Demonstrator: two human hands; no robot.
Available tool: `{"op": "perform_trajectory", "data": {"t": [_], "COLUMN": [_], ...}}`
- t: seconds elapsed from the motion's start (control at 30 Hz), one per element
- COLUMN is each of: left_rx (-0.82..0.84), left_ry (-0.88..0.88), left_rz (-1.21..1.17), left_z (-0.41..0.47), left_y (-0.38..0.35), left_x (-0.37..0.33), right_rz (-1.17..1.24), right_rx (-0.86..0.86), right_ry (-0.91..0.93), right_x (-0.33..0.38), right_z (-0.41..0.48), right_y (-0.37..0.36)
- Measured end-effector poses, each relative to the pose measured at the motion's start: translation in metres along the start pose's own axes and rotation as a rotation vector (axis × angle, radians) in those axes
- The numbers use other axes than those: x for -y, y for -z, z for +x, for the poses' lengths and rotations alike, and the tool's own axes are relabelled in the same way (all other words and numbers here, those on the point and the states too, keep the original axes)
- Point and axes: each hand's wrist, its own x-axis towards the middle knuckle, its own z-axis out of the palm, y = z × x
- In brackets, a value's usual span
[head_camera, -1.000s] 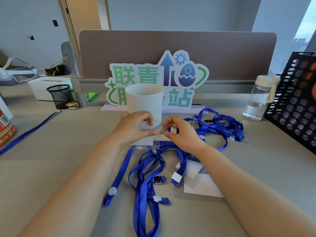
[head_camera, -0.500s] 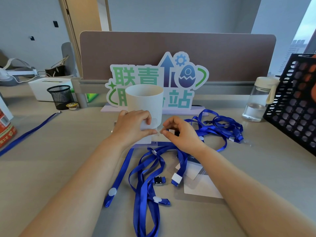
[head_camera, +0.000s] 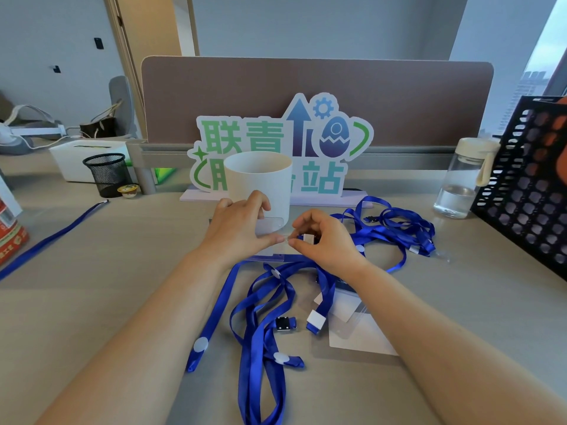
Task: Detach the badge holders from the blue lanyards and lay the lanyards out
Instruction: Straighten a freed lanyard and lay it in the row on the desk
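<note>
Two hands met over the beige desk (head_camera: 92, 271), just in front of a white cylindrical cup (head_camera: 259, 179). The left hand (head_camera: 237, 231) pinched the top edge of a clear plastic badge holder (head_camera: 270, 225), apparently to steady it, while the right hand (head_camera: 325, 237) pinched the small whitish lanyard clip (head_camera: 307, 238) at that edge, seemingly to work it free. Tangled blue ribbon lanyards (head_camera: 260, 332) lay nearer the body, another clear badge holder (head_camera: 352, 326) flat beside them, and one straight blue lanyard (head_camera: 52, 237) stretched far left, probably already laid out.
</note>
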Motion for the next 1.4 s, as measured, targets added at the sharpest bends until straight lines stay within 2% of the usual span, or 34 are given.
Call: {"op": "perform_trajectory", "data": {"t": [0.17, 0.4, 0.6, 0.83, 1.03, 1.2, 1.4], "left_rx": [0.069, 0.145, 0.131, 0.227, 0.172, 0.153, 0.210], "left_ry": [-0.103, -0.096, -0.138, -0.140, -0.121, -0.105, -0.109], "left_rz": [0.055, 0.042, 0.066, 0.049, 0.064, -0.005, -0.135], "left_z": [0.003, 0.004, 0.005, 0.006, 0.004, 0.004, 0.003], "left_y": [0.002, 0.009, 0.012, 0.012, 0.009, 0.009, 0.010], "left_x": [0.002, 0.002, -0.001, -0.003, -0.008, -0.008, -0.005], "right_rz": [-0.027, -0.058, -0.064, -0.070, -0.077, -0.104, -0.298], "right_rx": [-0.008, -0.027, -0.053, -0.059, -0.062, -0.042, 0.036], "right_ry": [0.003, 0.020, 0.011, 0.020, 0.018, 0.034, 0.095], "right_x": [0.001, 0.004, 0.004, 0.005, 0.006, 0.004, 0.002], "right_z": [-0.001, -0.002, -0.001, -0.001, -0.002, -0.001, -0.001], "right_y": [0.000, 0.000, 0.001, 0.001, 0.001, 0.002, -0.001]}}
